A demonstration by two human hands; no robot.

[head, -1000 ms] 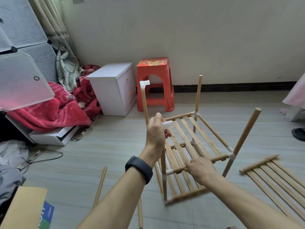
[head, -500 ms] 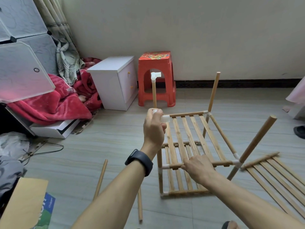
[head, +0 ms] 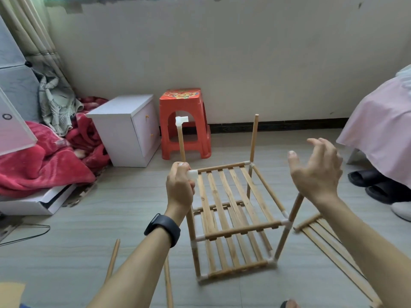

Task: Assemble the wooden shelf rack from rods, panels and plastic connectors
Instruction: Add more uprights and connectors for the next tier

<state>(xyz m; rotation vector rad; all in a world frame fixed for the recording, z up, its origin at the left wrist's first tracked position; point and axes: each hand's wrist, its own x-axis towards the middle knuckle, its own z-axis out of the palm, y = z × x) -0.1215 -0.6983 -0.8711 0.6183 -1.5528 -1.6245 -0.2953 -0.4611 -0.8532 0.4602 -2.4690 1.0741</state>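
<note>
In the head view my left hand [head: 180, 185] is curled around the white connector [head: 192, 174] at the far left corner of the rack [head: 233, 218], which stands on the floor [head: 89, 241]. My right hand [head: 315, 172] hovers above the rack's right side, fingers spread, holding nothing; a spare panel [head: 327, 250] lies just right of the rack, loose rods [head: 112, 258] to its left.

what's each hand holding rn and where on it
Left hand grips the rack at its white corner connector. Right hand holds nothing.
</note>
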